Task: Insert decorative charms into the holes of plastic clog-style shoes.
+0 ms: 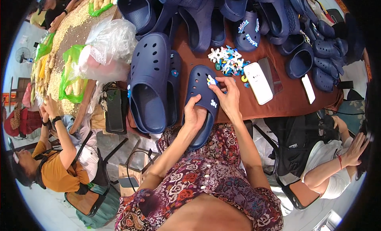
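A navy foam clog [202,97] is held in front of me above the near edge of the brown-covered table, toe pointing away. My left hand [195,115] grips it, fingers inside the opening and thumb on the upper. My right hand [227,95] pinches a small white, yellow and blue shoe charm [210,79] at one of the clog's holes. Another white charm [213,103] sits lower on the same side. Beyond lies a heap of mixed charms [230,62]. Just left stands a bigger navy clog [149,64], with another partly hidden behind it.
Many navy clogs [196,22] crowd the table's far side. A white phone [258,83] lies right of my hands. At left are a plastic bag [111,42] and corn cobs [72,82]. A person in orange [59,167] sits left, another in white [327,167] right.
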Available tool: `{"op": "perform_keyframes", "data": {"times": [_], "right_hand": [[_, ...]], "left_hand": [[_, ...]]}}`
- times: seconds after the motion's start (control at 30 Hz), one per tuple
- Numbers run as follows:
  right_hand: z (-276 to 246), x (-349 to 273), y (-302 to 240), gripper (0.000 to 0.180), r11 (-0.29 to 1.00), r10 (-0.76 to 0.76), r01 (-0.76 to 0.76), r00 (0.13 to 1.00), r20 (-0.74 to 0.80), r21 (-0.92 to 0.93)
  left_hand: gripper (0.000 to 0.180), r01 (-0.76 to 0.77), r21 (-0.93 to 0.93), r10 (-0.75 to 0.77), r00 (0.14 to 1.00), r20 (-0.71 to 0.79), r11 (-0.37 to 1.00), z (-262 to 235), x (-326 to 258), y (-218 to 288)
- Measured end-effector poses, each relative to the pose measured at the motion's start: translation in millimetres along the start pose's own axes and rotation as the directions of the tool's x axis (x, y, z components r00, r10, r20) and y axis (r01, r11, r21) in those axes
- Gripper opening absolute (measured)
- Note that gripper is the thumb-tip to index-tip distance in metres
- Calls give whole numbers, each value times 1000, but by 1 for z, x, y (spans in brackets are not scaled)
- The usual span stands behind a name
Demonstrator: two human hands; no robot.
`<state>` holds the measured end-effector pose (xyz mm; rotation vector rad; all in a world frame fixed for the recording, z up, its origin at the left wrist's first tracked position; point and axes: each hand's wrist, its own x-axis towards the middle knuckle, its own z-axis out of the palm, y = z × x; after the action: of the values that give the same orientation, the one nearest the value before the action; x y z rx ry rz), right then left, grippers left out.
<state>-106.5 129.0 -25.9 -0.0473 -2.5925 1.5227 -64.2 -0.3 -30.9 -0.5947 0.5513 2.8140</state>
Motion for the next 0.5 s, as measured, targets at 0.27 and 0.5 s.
{"op": "perform_keyframes", "data": {"times": [0.27, 0.5], "right_hand": [[2, -2, 1, 36, 999, -42, 42, 999, -22, -6], [-14, -7, 5, 20, 996, -46, 47, 999, -8, 70]], "left_hand": [[50, 1, -15, -1, 1000, 0, 1000, 1, -1, 0], [43, 31, -17, -31, 999, -26, 999, 0, -2, 3]]}}
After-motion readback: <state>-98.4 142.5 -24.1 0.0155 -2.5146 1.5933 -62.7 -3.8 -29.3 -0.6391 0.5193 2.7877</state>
